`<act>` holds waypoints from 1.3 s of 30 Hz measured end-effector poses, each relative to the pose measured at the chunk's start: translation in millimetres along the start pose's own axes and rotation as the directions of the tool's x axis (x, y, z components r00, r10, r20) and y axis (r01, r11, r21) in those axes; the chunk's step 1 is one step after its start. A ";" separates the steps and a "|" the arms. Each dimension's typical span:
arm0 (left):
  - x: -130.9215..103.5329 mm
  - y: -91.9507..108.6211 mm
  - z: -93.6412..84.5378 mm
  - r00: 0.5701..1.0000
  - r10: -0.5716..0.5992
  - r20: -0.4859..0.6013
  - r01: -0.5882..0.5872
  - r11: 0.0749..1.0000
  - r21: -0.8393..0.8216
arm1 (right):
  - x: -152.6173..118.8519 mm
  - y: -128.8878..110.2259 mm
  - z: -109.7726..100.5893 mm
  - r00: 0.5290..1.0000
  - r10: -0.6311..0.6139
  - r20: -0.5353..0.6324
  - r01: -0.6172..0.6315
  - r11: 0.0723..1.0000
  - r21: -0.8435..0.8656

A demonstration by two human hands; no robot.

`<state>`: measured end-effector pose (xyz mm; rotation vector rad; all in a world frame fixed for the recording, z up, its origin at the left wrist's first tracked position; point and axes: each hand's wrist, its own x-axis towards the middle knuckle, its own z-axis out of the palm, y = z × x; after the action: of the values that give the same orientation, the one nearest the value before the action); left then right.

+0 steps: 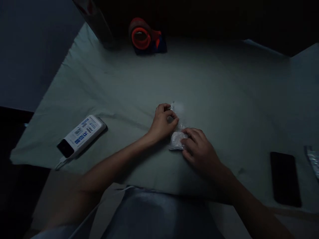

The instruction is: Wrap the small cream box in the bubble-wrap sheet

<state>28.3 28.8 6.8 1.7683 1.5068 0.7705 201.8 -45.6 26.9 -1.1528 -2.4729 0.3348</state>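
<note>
A small clear plastic bag, crinkled and shiny, lies on the pale green cloth at the middle of the view. Its upper part is flat and see-through, the lower part bunched around something whitish that I cannot make out. My left hand is at the bag's upper left side, thumb and fingers pinched together on the plastic. On the lower right, my right hand has its fingers curled over the bunched part, with the fingertips touching it.
A white power bank with a cable lies at the left. An orange and blue tape dispenser stands at the back. A black phone lies at the right, with a silvery packet beyond it at the edge.
</note>
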 end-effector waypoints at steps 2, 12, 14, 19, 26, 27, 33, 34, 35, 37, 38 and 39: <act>1.3 2.8 -1.4 0.997 -0.072 0.010 0.072 0.992 -0.103 | 0.7 1.1 -2.8 0.998 -0.031 0.049 0.031 0.999 0.010; 3.4 -5.5 -11.6 0.957 -0.198 0.211 0.238 0.954 -0.183 | 9.1 -5.4 -15.9 0.988 -0.060 0.139 0.064 0.998 -0.021; 5.5 -5.3 -9.7 0.966 -0.194 0.171 0.223 0.960 -0.169 | 13.4 -2.5 -19.3 0.984 -0.058 0.169 0.061 0.998 -0.012; 6.7 -8.6 -4.6 0.957 -0.262 0.124 0.286 0.922 -0.262 | 31.5 15.6 -20.7 0.983 -0.023 0.181 0.006 0.996 0.091; 1.6 -17.0 0.0 0.966 -0.238 0.104 0.260 0.873 -0.412 | 52.2 23.2 -4.5 0.984 0.080 0.157 -0.085 0.996 0.030; 1.5 -17.3 0.3 0.967 -0.236 0.100 0.256 0.875 -0.410 | 50.8 21.8 -1.4 0.991 0.074 0.113 -0.075 0.997 0.002; 2.4 -18.7 0.3 0.961 -0.257 0.103 0.277 0.875 -0.398 | 30.5 14.9 10.3 0.986 -0.026 -0.166 0.028 1.000 0.009; 2.3 -19.1 0.5 0.961 -0.258 0.099 0.276 0.871 -0.407 | 27.6 14.1 10.6 0.986 -0.036 -0.165 0.038 0.999 0.009; 2.1 -19.5 0.9 0.962 -0.258 0.094 0.273 0.868 -0.415 | 25.0 13.3 10.7 0.987 -0.041 -0.154 0.043 0.999 0.011; 1.7 -19.8 1.9 0.963 -0.257 0.077 0.264 0.859 -0.438 | 20.8 12.1 10.6 0.991 -0.040 -0.127 0.043 0.999 0.023; 1.5 -19.6 2.4 0.964 -0.259 0.067 0.260 0.853 -0.453 | 19.1 11.8 10.6 0.994 -0.039 -0.105 0.042 0.999 0.028; 1.3 -18.9 2.9 0.962 -0.268 0.057 0.262 0.841 -0.473 | 17.8 11.9 10.9 0.996 -0.042 -0.081 0.044 0.999 0.029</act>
<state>19.7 31.7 -10.1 1.1611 1.3807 0.9143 194.6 -24.9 17.1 -1.0774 -2.4103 0.3074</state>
